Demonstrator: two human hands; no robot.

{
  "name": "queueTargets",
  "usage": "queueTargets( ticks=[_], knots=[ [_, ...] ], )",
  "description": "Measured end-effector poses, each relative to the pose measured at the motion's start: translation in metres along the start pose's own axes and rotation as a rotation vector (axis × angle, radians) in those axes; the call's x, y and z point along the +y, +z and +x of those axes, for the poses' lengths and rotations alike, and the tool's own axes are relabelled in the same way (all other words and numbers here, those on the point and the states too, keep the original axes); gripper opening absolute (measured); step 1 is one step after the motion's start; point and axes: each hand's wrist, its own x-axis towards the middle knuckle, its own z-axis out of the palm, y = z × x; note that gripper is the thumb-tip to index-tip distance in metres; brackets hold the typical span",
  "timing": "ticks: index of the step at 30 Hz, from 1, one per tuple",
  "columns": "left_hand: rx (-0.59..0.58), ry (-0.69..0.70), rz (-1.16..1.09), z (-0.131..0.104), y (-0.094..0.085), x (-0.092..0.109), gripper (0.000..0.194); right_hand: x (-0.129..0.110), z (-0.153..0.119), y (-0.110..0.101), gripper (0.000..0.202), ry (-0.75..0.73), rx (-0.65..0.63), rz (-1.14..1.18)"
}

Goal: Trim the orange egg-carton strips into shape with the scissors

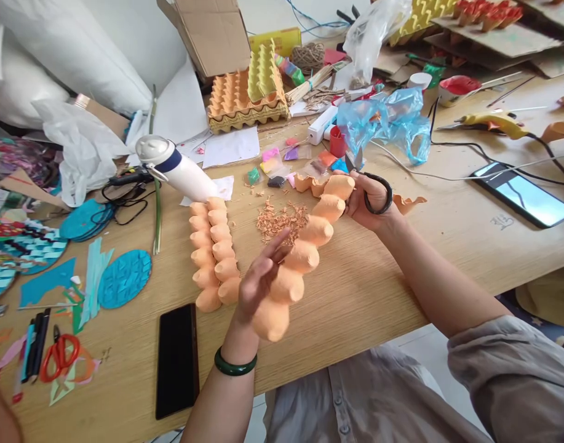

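1. Your right hand [371, 195] is closed around black-handled metal scissors [378, 192], blades pointing away from you; its fingertips also meet the far end of the strip.
2. Your left hand [256, 286] lies along the near end with fingers extended; you seem to be steadying it, though I cannot tell whether they close on it.
3. Between both hands, the long orange moulded-pulp strip of egg cups [301, 255] slants above the table, rounded ends facing you.
4. Just beyond it sits a loose heap of small orange pulp shavings [282, 221], so plenty of trimming looks done.
5. Left of your left hand, two orange rows of pulp cups [214, 252] stand side by side, probably already cut; I cannot tell whether they are joined.
6. A wavy orange pulp offcut [308, 183] lies by the strip's far end.
7. At the back, the orange pulp egg tray [229, 92] and the smaller yellow pulp piece [262, 74] on it look uncut, while the strip you hold seems unfinished.
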Motion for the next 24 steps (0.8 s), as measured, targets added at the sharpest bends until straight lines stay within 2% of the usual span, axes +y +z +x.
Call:
queueTargets(
  ticks=[3,6,8,12,14,16,18,19,22,24],
  knots=[
    [0.156,0.073,-0.037,0.007,-0.011,0.001,0.054,0.006,0.001,0.0,0.033,-0.021,0.025,0.012],
    [0.305,0.193,-0.103,0.016,-0.019,-0.002,0.061,0.014,0.0,0.002,0.027,-0.056,0.06,0.042],
    [0.367,0.276,-0.155,0.021,-0.021,-0.004,0.048,0.018,-0.001,0.003,0.02,-0.052,0.094,0.096],
    [0.558,0.424,-0.284,0.024,-0.018,-0.003,0.03,0.021,-0.003,0.008,0.008,-0.064,0.129,0.243],
    [0.604,0.411,-0.303,0.023,-0.011,-0.002,0.037,0.021,-0.005,0.012,0.007,-0.078,0.142,0.361],
    [0.578,0.306,-0.262,0.02,-0.001,-0.003,0.049,0.022,-0.008,0.018,0.008,-0.086,0.147,0.439],
    [0.437,0.16,-0.204,0.017,0.01,-0.006,0.049,0.026,-0.013,0.025,0.009,-0.088,0.126,0.44],
    [0.382,0.138,-0.196,0.016,0.015,-0.008,0.052,0.029,-0.016,0.029,0.008,-0.082,0.108,0.424],
    [0.269,0.175,-0.206,0.014,0.024,-0.012,0.056,0.044,-0.025,0.04,0.007,0.021,0.031,0.378],
    [0.282,0.239,-0.218,0.014,0.025,-0.012,0.054,0.054,-0.031,0.047,0.014,0.118,-0.041,0.345]
  ],
)
